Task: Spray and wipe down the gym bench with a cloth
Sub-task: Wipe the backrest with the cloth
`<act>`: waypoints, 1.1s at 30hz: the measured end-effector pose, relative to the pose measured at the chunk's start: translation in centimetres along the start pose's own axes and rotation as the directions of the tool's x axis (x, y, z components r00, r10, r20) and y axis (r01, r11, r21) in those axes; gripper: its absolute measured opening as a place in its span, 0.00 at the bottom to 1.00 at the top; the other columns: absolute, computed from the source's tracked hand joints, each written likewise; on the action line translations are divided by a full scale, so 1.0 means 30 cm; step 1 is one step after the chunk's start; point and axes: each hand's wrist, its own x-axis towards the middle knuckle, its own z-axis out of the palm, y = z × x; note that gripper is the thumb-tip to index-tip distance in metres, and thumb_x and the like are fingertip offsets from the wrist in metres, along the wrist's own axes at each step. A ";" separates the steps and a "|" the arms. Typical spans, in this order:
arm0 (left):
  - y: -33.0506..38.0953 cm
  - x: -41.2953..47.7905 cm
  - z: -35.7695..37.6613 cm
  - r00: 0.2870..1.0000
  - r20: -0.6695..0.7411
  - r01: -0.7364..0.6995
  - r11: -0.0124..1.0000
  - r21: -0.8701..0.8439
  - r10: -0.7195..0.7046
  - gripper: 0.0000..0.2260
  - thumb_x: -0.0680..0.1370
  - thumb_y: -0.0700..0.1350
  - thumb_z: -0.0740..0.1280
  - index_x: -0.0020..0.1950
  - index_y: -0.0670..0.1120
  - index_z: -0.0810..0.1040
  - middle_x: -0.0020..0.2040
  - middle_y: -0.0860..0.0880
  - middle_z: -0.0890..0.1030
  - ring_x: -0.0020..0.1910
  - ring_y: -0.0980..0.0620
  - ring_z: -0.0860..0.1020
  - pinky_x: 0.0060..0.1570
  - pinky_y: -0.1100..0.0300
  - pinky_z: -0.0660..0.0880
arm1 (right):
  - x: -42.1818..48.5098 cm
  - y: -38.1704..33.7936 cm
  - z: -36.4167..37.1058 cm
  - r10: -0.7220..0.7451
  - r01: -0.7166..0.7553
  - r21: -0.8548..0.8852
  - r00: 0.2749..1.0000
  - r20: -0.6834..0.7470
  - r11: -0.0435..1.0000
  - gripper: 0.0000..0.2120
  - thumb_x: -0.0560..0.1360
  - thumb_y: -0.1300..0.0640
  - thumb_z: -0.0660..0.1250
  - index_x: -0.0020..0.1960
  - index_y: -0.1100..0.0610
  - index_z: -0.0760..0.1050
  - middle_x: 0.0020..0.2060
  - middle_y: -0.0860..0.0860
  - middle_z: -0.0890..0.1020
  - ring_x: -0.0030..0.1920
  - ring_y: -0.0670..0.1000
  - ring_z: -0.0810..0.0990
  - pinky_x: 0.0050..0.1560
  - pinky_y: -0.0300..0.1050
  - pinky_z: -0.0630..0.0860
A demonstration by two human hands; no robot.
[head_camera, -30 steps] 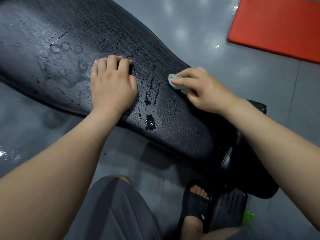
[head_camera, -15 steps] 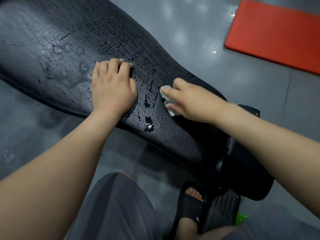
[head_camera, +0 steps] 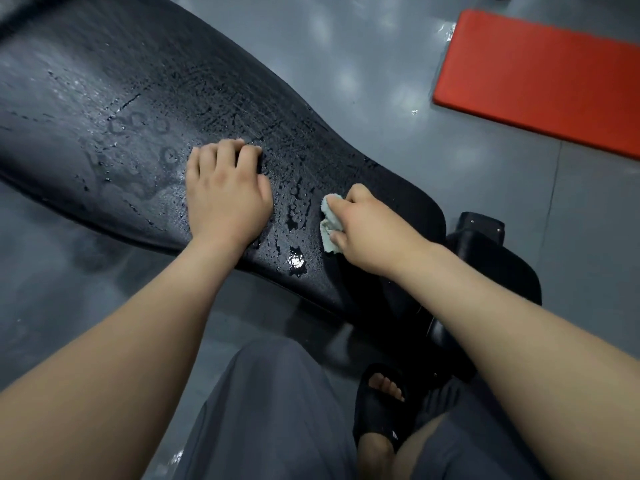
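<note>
At your upper right, a flat red rectangular padded mat (head_camera: 540, 77) lies on the glossy grey floor (head_camera: 381, 64), which shows pale patches of reflected light. Lower down, your loose grey fabric shorts (head_camera: 277, 410) cover your knee. Just beside them your foot sits in a black open-toed rubber slide sandal (head_camera: 377, 420).

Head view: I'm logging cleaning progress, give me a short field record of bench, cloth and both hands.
bench: black padded gym bench, wet with droplets, small puddle near its front edge
cloth: pale green crumpled cloth, pressed on the bench
right hand: grips the cloth
left hand: rests palm-down on the bench
beyond: red flat mat on grey floor
</note>
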 end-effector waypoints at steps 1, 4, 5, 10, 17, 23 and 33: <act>0.001 0.004 0.002 1.000 -0.005 -0.003 1.000 0.002 0.003 0.18 0.77 0.49 0.58 0.65 0.49 0.78 0.65 0.45 0.76 0.65 0.40 0.71 0.75 0.44 0.59 | 0.001 -0.003 0.005 0.000 0.000 0.010 1.000 -0.023 1.000 0.10 0.79 0.54 0.65 0.53 0.58 0.67 0.53 0.56 0.68 0.37 0.53 0.73 0.38 0.47 0.72; 0.004 0.009 0.003 1.000 -0.021 -0.003 1.000 0.003 0.003 0.18 0.77 0.49 0.58 0.64 0.50 0.78 0.65 0.46 0.76 0.65 0.40 0.71 0.74 0.44 0.59 | -0.013 -0.009 0.013 -0.089 0.089 0.009 0.994 -0.058 0.996 0.11 0.79 0.54 0.66 0.55 0.58 0.68 0.53 0.55 0.68 0.37 0.55 0.74 0.38 0.51 0.74; 0.001 0.010 0.006 1.000 -0.018 -0.004 1.000 0.007 0.004 0.18 0.77 0.49 0.58 0.64 0.50 0.78 0.64 0.46 0.76 0.65 0.40 0.71 0.74 0.44 0.60 | -0.017 -0.014 0.022 -0.129 0.130 0.015 0.991 -0.046 0.991 0.14 0.79 0.53 0.66 0.60 0.58 0.69 0.53 0.55 0.68 0.38 0.56 0.75 0.40 0.51 0.74; 0.000 0.001 0.008 1.000 -0.008 0.000 0.999 0.033 0.000 0.18 0.77 0.49 0.58 0.63 0.50 0.78 0.63 0.45 0.76 0.64 0.40 0.71 0.72 0.44 0.62 | -0.019 -0.012 0.010 -0.226 0.226 0.020 0.974 -0.006 0.974 0.18 0.76 0.46 0.69 0.62 0.53 0.73 0.53 0.52 0.71 0.46 0.56 0.77 0.46 0.52 0.77; 0.007 -0.002 0.001 1.000 -0.010 0.002 1.000 0.025 -0.002 0.19 0.76 0.49 0.58 0.64 0.49 0.79 0.63 0.45 0.77 0.62 0.40 0.72 0.71 0.43 0.64 | -0.037 -0.061 0.020 -0.218 0.217 -0.013 0.975 -0.041 0.976 0.16 0.76 0.43 0.68 0.54 0.53 0.71 0.53 0.52 0.71 0.47 0.57 0.77 0.44 0.51 0.76; 0.003 -0.002 0.004 1.000 -0.014 0.000 1.000 0.026 0.000 0.19 0.76 0.48 0.58 0.64 0.49 0.79 0.62 0.45 0.77 0.62 0.40 0.73 0.71 0.43 0.64 | -0.042 -0.006 -0.028 -0.050 0.060 -0.144 0.996 0.073 0.988 0.14 0.70 0.42 0.67 0.46 0.46 0.64 0.44 0.48 0.68 0.44 0.55 0.74 0.40 0.47 0.72; 0.004 -0.006 0.008 1.000 -0.010 -0.006 1.000 0.022 0.006 0.19 0.77 0.49 0.58 0.64 0.49 0.78 0.63 0.45 0.77 0.63 0.40 0.72 0.72 0.43 0.64 | -0.056 -0.058 -0.017 -0.081 0.113 -0.140 0.973 0.217 0.984 0.13 0.73 0.46 0.67 0.48 0.47 0.64 0.46 0.49 0.68 0.42 0.55 0.73 0.39 0.48 0.74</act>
